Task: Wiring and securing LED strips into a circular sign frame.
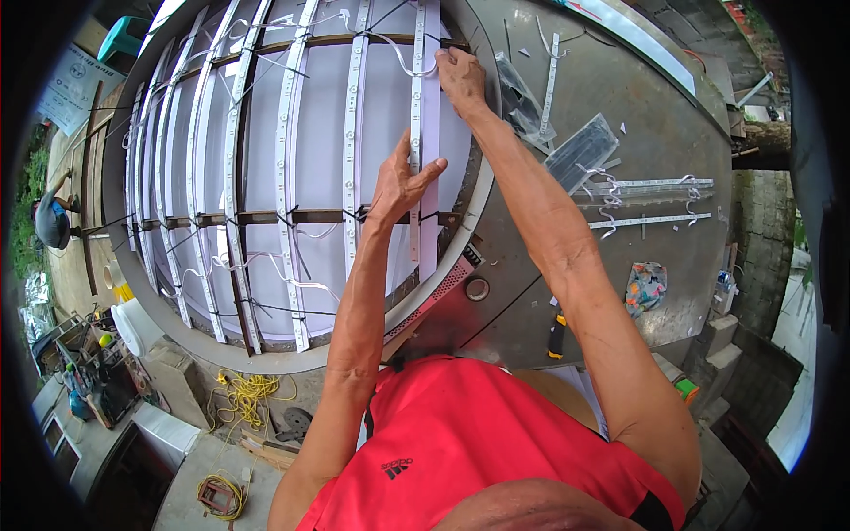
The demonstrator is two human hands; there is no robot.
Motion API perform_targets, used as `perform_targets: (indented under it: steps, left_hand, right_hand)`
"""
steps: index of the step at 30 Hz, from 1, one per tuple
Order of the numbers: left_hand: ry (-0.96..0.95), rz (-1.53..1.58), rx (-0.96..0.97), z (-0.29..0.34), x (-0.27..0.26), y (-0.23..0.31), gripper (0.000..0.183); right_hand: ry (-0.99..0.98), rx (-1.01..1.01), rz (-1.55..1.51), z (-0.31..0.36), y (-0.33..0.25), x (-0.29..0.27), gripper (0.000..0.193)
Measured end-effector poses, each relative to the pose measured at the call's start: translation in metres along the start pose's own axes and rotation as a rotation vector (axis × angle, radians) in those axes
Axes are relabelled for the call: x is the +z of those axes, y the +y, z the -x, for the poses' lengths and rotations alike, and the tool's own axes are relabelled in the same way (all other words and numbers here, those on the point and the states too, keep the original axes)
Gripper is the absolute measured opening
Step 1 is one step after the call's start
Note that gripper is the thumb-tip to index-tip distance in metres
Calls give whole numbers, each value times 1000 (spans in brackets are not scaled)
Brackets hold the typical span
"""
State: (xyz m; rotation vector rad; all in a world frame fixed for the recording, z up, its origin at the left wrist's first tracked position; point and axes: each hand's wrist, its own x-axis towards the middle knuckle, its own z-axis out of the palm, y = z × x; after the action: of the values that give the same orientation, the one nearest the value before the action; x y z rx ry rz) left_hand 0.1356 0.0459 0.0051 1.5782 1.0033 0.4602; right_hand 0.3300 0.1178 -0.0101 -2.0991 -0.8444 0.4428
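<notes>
Left hand (400, 181) presses flat, fingers spread narrow, on a long white LED strip (416, 133) lying on the white backing panel (319, 115) of a big round sign frame (482, 199). Right hand (460, 78) pinches the strip's far end near a thin white wire (398, 53), fingers closed on it. Strip looks light, thin and bendy, with small lenses that are probably fragile; best held by its edges, supported at two spots so it doesn't sag. Spare strips (651, 188) lie on the grey tabletop (637, 97) to the right, well apart. Black cross bars (266, 217) run under the rows.
</notes>
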Motion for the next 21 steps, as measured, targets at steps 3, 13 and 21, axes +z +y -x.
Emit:
perform_targets:
  steps: [3,13,21]
  left_hand:
    - [-66,-36,-28,-5,4,18,89]
    - [-41,-131,42,-7,11,0,93]
    - [-77,-66,-53,-3,7,10,87]
  right_hand:
    - [-40,-123,80,-10,5,-3,50]
    - [-13,-437,217,-12,8,5,44]
    - [-88,-592,284,-17,18,4,44]
